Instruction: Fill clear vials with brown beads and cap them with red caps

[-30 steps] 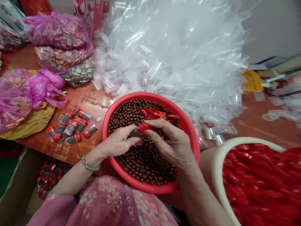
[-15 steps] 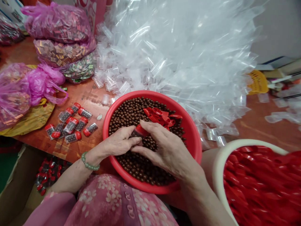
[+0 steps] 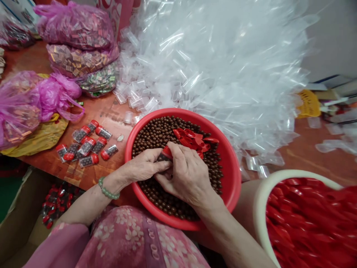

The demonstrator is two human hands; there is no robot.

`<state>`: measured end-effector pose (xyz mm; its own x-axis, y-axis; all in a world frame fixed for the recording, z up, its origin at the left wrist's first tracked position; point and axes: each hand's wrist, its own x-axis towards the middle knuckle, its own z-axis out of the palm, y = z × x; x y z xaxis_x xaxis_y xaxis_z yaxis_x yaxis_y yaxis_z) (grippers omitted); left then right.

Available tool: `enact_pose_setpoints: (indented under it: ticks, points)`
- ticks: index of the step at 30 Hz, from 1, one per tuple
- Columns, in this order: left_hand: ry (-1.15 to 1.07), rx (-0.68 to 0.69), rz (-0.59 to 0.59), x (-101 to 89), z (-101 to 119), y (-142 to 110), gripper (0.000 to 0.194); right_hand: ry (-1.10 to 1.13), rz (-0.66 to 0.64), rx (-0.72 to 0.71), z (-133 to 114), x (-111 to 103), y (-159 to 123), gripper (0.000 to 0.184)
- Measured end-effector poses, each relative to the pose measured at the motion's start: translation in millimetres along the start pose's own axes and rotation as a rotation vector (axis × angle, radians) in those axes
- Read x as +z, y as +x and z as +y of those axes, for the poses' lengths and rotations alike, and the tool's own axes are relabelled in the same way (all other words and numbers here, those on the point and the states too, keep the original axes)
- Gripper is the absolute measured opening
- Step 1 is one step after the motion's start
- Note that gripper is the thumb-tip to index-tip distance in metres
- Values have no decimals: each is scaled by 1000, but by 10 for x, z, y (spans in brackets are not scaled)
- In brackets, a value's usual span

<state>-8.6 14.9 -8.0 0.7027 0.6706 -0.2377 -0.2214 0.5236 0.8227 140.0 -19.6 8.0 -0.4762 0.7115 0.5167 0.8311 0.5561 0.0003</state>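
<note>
Over the red basin, both hands meet on one small clear container filled with dark balls and topped with a red cap. My left hand is closed around its clear body. My right hand has its fingers curled over the capped end, hiding part of it. Beneath them, brown chocolate-like balls fill much of the basin. Several loose red caps lie on the balls, just beyond my right hand.
Filled containers lie on the table to the left, with more in a cardboard box below. Clear empty containers are heaped behind the basin. A cream bucket of red caps stands at right. Pink bags sit at back left.
My right hand has closed in on the capped end, its fingers now more curled around it. My left hand keeps its hold on the container. The whole view has shifted slightly.
</note>
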Motion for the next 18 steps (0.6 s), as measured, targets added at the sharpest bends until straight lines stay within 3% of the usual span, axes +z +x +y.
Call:
enact_pose_setpoints:
  ticks: [5,11,18]
  points:
    - [-36,-8,-49,-5,-26,2,41,15,51,-21,13,19,-22,64]
    - [-151,13,-30,18,-4,18,47,112,-51,81,-4,-3,-68,70]
    - [-191,-9,-24,88,-13,6,51,135,81,85,69,41,-120,65]
